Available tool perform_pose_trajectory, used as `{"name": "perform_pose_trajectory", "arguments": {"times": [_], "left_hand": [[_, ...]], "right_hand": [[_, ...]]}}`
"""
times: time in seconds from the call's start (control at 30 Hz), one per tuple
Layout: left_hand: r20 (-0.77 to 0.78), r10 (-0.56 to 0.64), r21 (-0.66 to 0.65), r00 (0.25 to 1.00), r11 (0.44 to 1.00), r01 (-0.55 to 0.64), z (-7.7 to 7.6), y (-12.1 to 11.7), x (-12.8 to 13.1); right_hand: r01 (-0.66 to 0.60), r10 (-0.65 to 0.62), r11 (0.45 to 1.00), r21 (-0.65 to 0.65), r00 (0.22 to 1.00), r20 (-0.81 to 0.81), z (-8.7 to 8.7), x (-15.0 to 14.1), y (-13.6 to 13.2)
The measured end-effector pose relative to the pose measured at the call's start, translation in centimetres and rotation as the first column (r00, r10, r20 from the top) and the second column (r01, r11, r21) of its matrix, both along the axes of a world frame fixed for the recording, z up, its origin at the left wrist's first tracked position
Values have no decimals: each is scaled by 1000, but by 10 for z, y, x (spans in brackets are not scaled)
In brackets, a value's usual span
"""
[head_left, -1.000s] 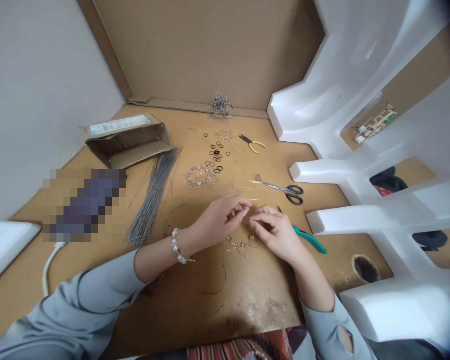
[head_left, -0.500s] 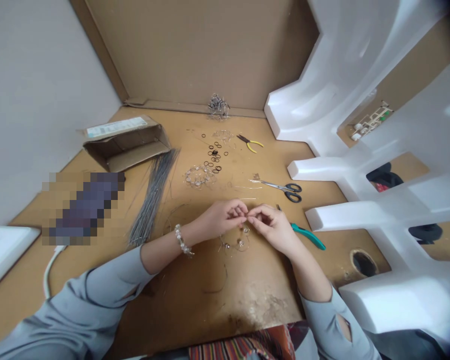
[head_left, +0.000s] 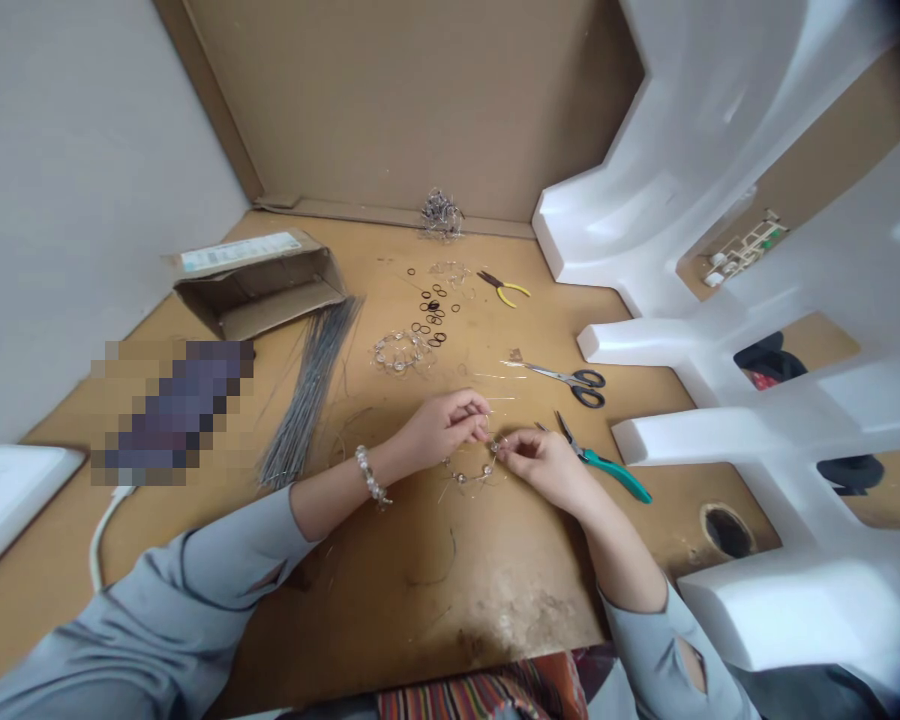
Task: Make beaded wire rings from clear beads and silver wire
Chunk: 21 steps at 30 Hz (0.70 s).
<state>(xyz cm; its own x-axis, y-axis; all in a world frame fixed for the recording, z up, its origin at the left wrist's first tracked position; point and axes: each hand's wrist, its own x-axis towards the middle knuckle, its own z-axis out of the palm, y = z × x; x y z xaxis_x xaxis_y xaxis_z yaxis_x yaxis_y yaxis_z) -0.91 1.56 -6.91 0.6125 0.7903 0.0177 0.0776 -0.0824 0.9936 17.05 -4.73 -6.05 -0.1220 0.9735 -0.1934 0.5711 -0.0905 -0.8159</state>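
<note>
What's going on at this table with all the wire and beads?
A person is working a short beaded wire piece with both hands over a brown table. The left hand and right hand pinch it between fingertips near one end, the rest hanging toward the table. Teal-handled pliers lie beside the right hand, scissors and yellow-handled pliers farther back. A bundle of straight wires and small dark rings lie to the left.

A makeshift home craft corner: a cardboard bench (head_left: 495, 590) walled by cardboard, with a wire bundle (head_left: 311, 385), scissors (head_left: 574, 380) and pliers (head_left: 607, 465) on it.
</note>
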Motion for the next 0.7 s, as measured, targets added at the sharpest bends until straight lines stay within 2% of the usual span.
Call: {"name": "perform_pose_trajectory", "arguments": {"times": [0.1, 0.17, 0.3, 0.47, 0.7], "left_hand": [[-10, -33, 17, 999, 999, 33, 2, 0, -1], [-41, -63, 50, 997, 997, 65, 5, -1, -3], [-130, -104, 209, 986, 969, 129, 10, 0, -6], [-240, -67, 469, 968, 866, 176, 13, 3, -7], [-274, 41, 681, 961, 714, 164, 7, -4, -4]], "right_hand": [[82, -84, 995, -52, 996, -40, 3, 0, 2], [116, -132, 985, -128, 983, -128, 5, -1, 4], [111, -188, 965, -238, 925, -330, 4, 0, 7], [69, -180, 961, -268, 889, -420, 2, 3, 9], [90, -185, 968, -236, 890, -417, -1, 4, 8]]}}
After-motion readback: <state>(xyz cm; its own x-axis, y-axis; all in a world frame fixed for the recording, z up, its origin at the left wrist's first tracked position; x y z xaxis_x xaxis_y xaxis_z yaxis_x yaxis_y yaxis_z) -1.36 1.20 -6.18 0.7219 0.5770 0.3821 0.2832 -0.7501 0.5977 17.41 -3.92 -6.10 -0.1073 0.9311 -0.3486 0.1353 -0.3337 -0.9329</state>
